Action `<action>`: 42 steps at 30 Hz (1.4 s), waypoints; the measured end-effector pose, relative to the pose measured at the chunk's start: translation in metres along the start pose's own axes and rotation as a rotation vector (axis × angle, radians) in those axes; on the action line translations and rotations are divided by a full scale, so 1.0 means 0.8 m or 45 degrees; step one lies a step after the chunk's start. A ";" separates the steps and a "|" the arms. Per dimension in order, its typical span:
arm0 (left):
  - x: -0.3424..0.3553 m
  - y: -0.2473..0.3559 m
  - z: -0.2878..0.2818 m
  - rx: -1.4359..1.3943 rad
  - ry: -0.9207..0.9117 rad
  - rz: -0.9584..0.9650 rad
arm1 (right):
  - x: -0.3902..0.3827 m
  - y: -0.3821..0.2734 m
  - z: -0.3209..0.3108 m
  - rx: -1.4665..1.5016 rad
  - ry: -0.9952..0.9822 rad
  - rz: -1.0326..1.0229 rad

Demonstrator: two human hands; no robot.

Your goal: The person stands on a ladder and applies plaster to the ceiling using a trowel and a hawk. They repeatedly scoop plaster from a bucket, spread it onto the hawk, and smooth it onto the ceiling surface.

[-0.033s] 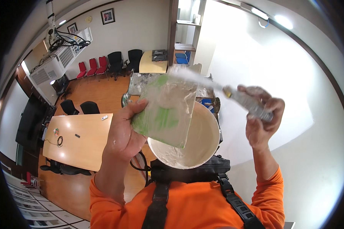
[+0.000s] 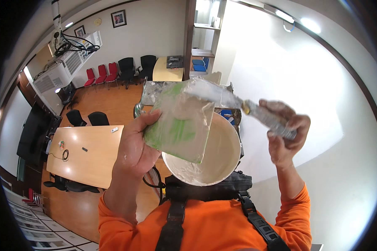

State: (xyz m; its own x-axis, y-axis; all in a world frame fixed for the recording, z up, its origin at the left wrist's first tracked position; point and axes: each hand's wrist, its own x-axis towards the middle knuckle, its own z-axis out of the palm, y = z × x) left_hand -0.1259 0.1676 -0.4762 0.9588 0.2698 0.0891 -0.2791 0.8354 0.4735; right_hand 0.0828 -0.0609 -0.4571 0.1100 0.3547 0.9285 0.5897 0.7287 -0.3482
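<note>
My left hand [image 2: 136,148] grips a flat green board [image 2: 174,134] smeared with beige paste, holding it over a white bucket [image 2: 215,161] with similar paste inside. My right hand [image 2: 289,144] is closed around the worn grey handle of a putty knife [image 2: 268,117]. Its pale, slightly blurred blade lies at the board's upper right edge, where paste is built up; whether it touches the board is hard to tell. The bucket's far part is hidden by the board.
A paste-spattered platform [image 2: 153,94] stands behind the bucket. Below left are a wooden table [image 2: 88,159] and black chairs [image 2: 98,119]; red chairs [image 2: 100,73] line the far wall. A white wall [image 2: 314,79] fills the right. A projector mount with cables [image 2: 63,46] hangs upper left.
The putty knife and my right hand have moved slightly down and left, bringing the blade lower across the board's top edge. My left hand and the board are almost unchanged.
</note>
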 end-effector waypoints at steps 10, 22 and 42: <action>-0.008 0.023 -0.014 0.111 0.024 0.100 | -0.038 -0.035 -0.018 -0.485 -0.281 0.027; -0.007 0.018 -0.015 0.378 0.133 0.238 | 0.008 -0.042 -0.001 0.424 0.678 0.964; -0.008 0.012 -0.012 0.313 0.074 0.321 | -0.003 -0.026 -0.026 0.406 0.682 0.854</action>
State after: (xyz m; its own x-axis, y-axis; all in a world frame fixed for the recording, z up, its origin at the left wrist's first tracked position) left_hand -0.1349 0.1787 -0.4805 0.8547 0.4855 0.1838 -0.4788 0.6005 0.6404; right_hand 0.0873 -0.0892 -0.4498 0.7533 0.5007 0.4264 0.0279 0.6234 -0.7814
